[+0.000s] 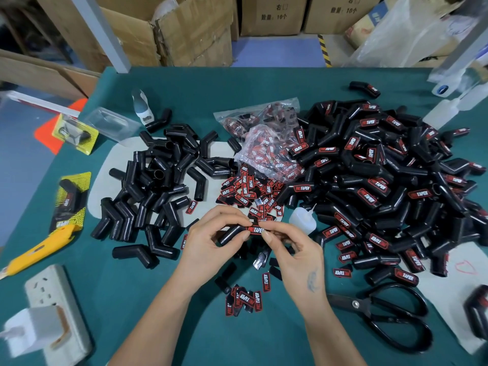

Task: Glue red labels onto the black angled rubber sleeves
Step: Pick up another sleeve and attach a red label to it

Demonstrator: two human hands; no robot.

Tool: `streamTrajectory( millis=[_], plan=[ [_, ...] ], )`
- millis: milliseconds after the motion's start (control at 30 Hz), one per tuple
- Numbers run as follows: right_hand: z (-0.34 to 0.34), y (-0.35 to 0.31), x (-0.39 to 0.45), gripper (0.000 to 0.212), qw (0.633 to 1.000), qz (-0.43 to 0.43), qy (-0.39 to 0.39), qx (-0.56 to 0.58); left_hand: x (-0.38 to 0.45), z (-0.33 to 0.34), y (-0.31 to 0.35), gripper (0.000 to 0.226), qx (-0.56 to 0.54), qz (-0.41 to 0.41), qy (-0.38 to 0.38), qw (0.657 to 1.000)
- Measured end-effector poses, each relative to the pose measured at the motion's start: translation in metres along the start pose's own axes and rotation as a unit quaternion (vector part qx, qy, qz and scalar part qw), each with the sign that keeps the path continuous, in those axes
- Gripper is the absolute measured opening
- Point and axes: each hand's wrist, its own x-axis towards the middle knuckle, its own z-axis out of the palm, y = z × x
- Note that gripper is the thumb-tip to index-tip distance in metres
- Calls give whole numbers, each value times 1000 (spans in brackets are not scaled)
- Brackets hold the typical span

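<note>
Teal table (pixel 264 83), cardboard boxes (pixel 184 30) behind.

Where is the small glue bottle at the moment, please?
In the head view, the glue bottle lies on the green table just beyond the right hand, between the loose red labels and the labelled sleeves pile.

— What else is on your table?
— Black scissors (pixel 390 317) near right, a yellow utility knife (pixel 39 245) and white power strip (pixel 56 310) near left.
— And far off?
— Cardboard boxes (pixel 190 30) beyond my green table (pixel 264 83).
</note>
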Motion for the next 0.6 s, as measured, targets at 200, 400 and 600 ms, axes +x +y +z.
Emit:
streamTrajectory(
  millis=[200, 400, 600],
  plan=[
    [-3, -4, 0, 24, 999, -25, -19, -20, 0, 1, -2, 16, 21, 13, 4, 1000],
    [-3, -5, 0, 22, 999, -35, -24, -23, 0, 3, 2, 16, 18, 21, 11, 1000],
    [-2, -5, 1, 24, 997, -59, -28, -38, -1, 4, 4, 16, 25, 19, 14, 999]
  ],
)
